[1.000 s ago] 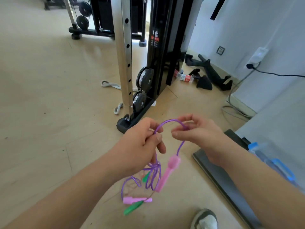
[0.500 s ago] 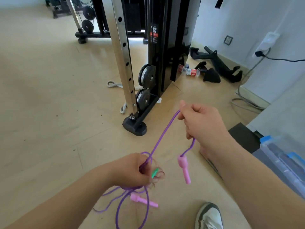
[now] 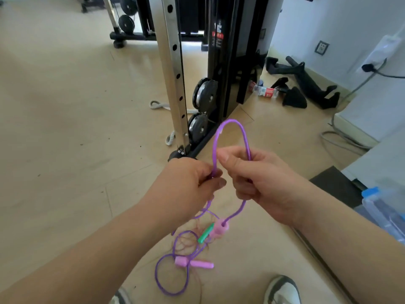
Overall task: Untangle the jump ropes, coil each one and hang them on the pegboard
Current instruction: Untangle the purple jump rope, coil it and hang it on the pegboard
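Both hands pinch the thin purple plastic jump rope (image 3: 232, 128): left hand (image 3: 186, 189) and right hand (image 3: 256, 178) hold an arch at chest height, its tangled loops dangling toward the floor (image 3: 65, 128). Best feed loops evenly, shaking the pink handle (image 3: 220, 230) clear of knots.

Label on the black machine frame (image 3: 218, 36) is unreadable.

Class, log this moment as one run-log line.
left hand: pinching purple rope | right hand: gripping same rope, loop arched between | pink handles, green handle: dangling, tangled
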### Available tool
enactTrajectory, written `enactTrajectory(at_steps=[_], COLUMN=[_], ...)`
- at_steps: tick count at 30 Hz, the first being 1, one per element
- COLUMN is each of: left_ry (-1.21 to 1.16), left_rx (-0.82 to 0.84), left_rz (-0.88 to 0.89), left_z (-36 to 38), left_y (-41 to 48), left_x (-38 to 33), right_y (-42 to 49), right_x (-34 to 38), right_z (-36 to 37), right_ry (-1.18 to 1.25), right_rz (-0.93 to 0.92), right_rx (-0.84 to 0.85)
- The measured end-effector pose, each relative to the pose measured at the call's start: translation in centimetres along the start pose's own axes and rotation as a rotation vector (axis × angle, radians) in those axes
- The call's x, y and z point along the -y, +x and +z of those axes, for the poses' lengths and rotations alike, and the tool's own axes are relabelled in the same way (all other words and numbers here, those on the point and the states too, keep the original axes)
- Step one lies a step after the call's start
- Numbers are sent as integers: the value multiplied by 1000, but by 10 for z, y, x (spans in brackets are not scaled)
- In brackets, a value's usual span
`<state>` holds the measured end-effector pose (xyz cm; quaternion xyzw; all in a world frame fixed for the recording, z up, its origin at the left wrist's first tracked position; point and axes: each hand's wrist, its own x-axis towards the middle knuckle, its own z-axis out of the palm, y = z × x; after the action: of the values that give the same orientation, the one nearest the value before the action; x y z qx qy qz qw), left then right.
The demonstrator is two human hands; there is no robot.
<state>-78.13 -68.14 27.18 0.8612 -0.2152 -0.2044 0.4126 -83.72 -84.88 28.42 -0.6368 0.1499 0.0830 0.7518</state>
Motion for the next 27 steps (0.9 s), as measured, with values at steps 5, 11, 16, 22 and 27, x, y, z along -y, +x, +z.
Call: enactTrajectory(at_steps=[5,11,16,22,27], left_ry=[-49,77,381,474,40], left_rx=[57,217,509,391,-41], left_rz=[-95,-52,-64,-61,-114], left_z=[-13,-2,-5,-10,5], left_y=[-3,-18,-27,-29,-34], left_x=[3,2,17,14,12], right_y=[-6,-10,0,12,0], right_x=[3,-3,0,-9,-10], right_z=[19,37,7,-31,-27], right_ry=[-56,-210,16,62,-184], right_rz=[-55,-114,3,63,111], right_rx=[111,-122,-394,-602,-317])
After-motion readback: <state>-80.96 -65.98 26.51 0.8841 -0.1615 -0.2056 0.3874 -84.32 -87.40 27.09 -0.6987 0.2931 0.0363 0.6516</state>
